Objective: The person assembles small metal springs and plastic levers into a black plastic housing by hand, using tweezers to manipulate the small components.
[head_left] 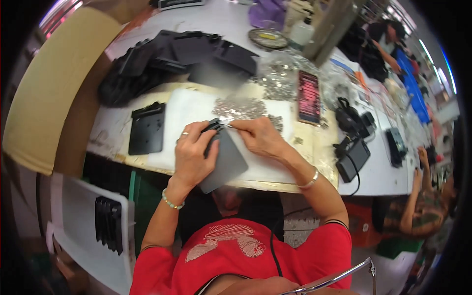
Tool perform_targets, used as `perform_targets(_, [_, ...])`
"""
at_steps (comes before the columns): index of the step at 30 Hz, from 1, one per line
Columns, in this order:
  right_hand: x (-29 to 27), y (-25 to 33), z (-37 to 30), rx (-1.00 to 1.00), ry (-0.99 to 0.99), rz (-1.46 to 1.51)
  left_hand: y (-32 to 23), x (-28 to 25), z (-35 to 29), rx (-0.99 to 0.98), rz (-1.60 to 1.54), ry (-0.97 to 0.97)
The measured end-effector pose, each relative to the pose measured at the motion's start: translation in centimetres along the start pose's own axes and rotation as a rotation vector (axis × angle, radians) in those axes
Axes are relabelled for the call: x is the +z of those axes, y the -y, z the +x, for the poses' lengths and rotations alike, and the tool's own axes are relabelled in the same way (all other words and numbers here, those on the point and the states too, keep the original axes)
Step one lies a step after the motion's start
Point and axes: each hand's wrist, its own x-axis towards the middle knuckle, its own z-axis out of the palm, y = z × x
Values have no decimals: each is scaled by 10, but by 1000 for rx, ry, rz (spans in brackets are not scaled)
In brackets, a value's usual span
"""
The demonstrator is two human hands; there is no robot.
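My left hand point(193, 156) is closed around a flat dark grey plastic panel point(227, 162), thumb on its face and fingers at its ridged far end. The panel is tilted over the table's front edge. At that ridged end, my right hand point(261, 136) pinches a small shiny piece point(225, 124), apparently metal, whose exact kind is too small to tell. Just beyond both hands, a heap of small silvery metal pieces point(239, 107) lies on a white sheet point(179, 105). A similar black panel point(147, 130) lies left of my left hand.
Black panels point(196, 49) are piled at the back left, beside a large cardboard box point(54, 88). A phone point(309, 97) lies right of the metal pieces. Farther right is a black adapter with a cable point(353, 158). A white bin point(88, 216) holds several black parts. Other people sit at the right.
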Motion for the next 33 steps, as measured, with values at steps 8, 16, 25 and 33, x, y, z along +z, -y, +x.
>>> perform_targets(8, [-4,20,10,206,162,33,8,-6,-7,-28,-11,-8])
perform_targets(16, [-8,22,5,224,175,11,9,-7,-3,-47,-60,2])
perform_targets(25, [-11,23,7,232,173,27,11,-7,5,-71,-20,34])
perform_targets(33, [-11,25,7,172,159,1,40,-30,27,-283,-191,309])
